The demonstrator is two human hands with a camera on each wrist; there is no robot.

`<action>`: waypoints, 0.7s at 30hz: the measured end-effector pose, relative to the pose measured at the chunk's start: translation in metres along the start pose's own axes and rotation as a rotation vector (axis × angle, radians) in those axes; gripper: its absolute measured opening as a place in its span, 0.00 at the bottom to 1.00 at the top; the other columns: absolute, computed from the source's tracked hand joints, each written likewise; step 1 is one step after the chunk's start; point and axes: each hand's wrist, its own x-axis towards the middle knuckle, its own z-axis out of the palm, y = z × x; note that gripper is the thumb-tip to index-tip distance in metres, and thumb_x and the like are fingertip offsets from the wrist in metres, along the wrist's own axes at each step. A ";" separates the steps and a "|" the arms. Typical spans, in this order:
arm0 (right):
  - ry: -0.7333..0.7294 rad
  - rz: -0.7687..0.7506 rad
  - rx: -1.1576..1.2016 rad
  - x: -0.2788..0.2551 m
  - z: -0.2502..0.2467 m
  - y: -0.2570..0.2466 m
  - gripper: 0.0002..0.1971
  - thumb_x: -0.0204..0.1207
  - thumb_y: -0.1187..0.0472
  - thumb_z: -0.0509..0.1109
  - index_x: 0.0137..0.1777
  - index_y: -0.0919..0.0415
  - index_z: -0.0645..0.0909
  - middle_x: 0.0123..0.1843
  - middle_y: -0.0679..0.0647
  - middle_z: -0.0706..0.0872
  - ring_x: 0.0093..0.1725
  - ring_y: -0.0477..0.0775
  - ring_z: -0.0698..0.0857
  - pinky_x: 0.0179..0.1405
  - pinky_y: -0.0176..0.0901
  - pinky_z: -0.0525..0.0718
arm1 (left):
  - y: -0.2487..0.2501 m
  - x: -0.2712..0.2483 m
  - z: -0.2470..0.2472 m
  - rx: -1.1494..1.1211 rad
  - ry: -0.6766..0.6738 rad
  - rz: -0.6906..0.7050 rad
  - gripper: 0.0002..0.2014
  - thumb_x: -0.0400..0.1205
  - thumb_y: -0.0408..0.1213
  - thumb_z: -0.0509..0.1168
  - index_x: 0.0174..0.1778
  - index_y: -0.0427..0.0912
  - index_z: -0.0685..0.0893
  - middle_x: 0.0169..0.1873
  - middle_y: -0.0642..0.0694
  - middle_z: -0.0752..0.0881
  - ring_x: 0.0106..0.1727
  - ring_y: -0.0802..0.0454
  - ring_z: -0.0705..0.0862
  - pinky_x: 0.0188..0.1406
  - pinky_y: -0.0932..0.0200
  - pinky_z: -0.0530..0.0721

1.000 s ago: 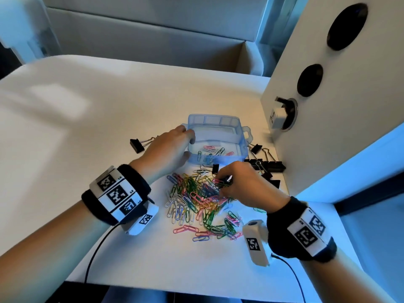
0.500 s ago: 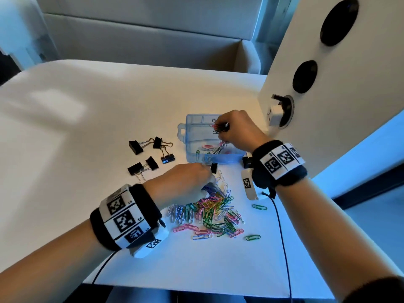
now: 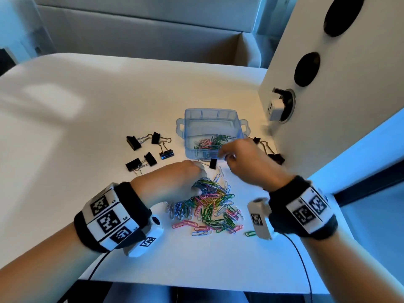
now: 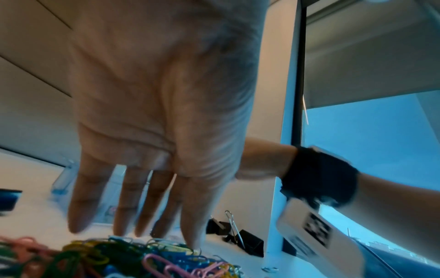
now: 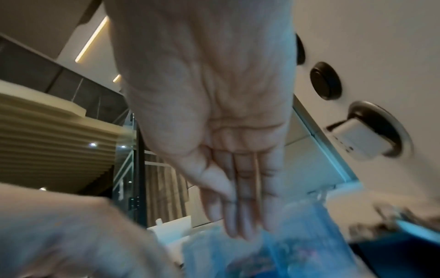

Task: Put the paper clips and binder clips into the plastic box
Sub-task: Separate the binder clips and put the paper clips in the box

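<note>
L hand, fingers straight, rests on paper-clip pile directly in front of plastic box; R hand empty, fingers relaxed, at box's near edge.

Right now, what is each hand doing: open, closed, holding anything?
Left hand: open, fingertips at the paper clips.
Right hand: open, holding nothing.

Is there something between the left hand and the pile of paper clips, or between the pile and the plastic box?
Nothing blocks the left hand; its fingers reach the paper clips. Between pile and plastic box lie one black binder clip and the right hand.
</note>
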 end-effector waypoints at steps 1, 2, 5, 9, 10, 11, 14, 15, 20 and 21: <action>-0.088 0.031 -0.024 -0.010 0.005 0.000 0.20 0.75 0.74 0.58 0.62 0.61 0.83 0.63 0.62 0.86 0.60 0.59 0.85 0.61 0.50 0.82 | -0.004 -0.002 0.001 0.002 0.000 -0.033 0.30 0.81 0.49 0.65 0.78 0.44 0.68 0.77 0.46 0.69 0.76 0.46 0.68 0.74 0.46 0.72; -0.181 0.066 -0.047 -0.019 0.009 0.001 0.21 0.75 0.73 0.57 0.65 0.62 0.80 0.67 0.64 0.83 0.63 0.61 0.82 0.62 0.53 0.82 | -0.008 -0.005 0.002 0.012 0.002 -0.066 0.32 0.79 0.51 0.66 0.78 0.44 0.68 0.76 0.44 0.69 0.75 0.44 0.69 0.72 0.45 0.73; -0.426 0.090 -0.105 -0.035 0.020 -0.002 0.22 0.75 0.74 0.55 0.70 0.67 0.71 0.79 0.64 0.68 0.75 0.62 0.71 0.71 0.53 0.72 | -0.013 -0.012 0.004 0.038 -0.017 -0.097 0.36 0.74 0.56 0.70 0.75 0.43 0.70 0.71 0.42 0.71 0.72 0.43 0.70 0.70 0.46 0.74; -0.432 -0.032 -0.015 -0.046 0.024 -0.013 0.24 0.76 0.74 0.57 0.73 0.63 0.71 0.77 0.59 0.73 0.75 0.59 0.71 0.72 0.48 0.68 | -0.005 -0.017 0.002 -0.019 -0.034 -0.002 0.36 0.74 0.53 0.71 0.76 0.45 0.69 0.74 0.47 0.69 0.74 0.49 0.68 0.72 0.55 0.71; -0.406 -0.039 -0.005 -0.050 0.022 -0.012 0.24 0.77 0.70 0.60 0.74 0.61 0.71 0.77 0.56 0.72 0.76 0.57 0.70 0.73 0.43 0.65 | -0.004 -0.018 0.003 -0.043 -0.032 0.017 0.37 0.73 0.54 0.72 0.77 0.46 0.68 0.74 0.48 0.68 0.75 0.50 0.67 0.73 0.54 0.70; -0.372 -0.023 -0.002 -0.055 0.021 -0.010 0.25 0.78 0.65 0.64 0.75 0.58 0.69 0.78 0.53 0.71 0.77 0.54 0.68 0.72 0.37 0.61 | -0.004 -0.020 0.004 -0.068 -0.022 0.017 0.40 0.71 0.54 0.74 0.77 0.47 0.66 0.74 0.49 0.67 0.75 0.50 0.66 0.73 0.53 0.71; -0.340 0.179 -0.065 -0.077 0.016 0.002 0.41 0.65 0.50 0.79 0.76 0.54 0.64 0.71 0.55 0.70 0.71 0.56 0.71 0.68 0.44 0.71 | -0.012 -0.031 0.006 -0.077 -0.025 -0.089 0.53 0.60 0.57 0.80 0.79 0.50 0.60 0.73 0.48 0.62 0.75 0.49 0.62 0.72 0.48 0.73; -0.375 0.262 -0.129 -0.084 0.016 0.003 0.45 0.60 0.49 0.82 0.74 0.55 0.63 0.67 0.57 0.69 0.67 0.59 0.74 0.63 0.49 0.77 | -0.015 -0.034 0.006 -0.056 -0.051 -0.131 0.57 0.57 0.57 0.81 0.79 0.51 0.58 0.72 0.47 0.61 0.75 0.48 0.61 0.70 0.45 0.74; -0.422 0.325 -0.230 -0.093 0.027 0.002 0.38 0.56 0.54 0.85 0.59 0.60 0.64 0.51 0.55 0.63 0.40 0.63 0.79 0.35 0.46 0.70 | -0.015 -0.037 0.011 0.003 -0.108 -0.201 0.58 0.55 0.47 0.84 0.78 0.49 0.57 0.67 0.45 0.60 0.69 0.46 0.63 0.65 0.43 0.78; -0.396 0.290 -0.213 -0.090 0.030 -0.001 0.35 0.59 0.56 0.84 0.57 0.61 0.65 0.51 0.55 0.63 0.39 0.64 0.80 0.35 0.46 0.71 | -0.012 -0.034 0.013 -0.011 -0.093 -0.187 0.56 0.56 0.45 0.84 0.77 0.48 0.58 0.66 0.44 0.61 0.68 0.46 0.65 0.64 0.43 0.79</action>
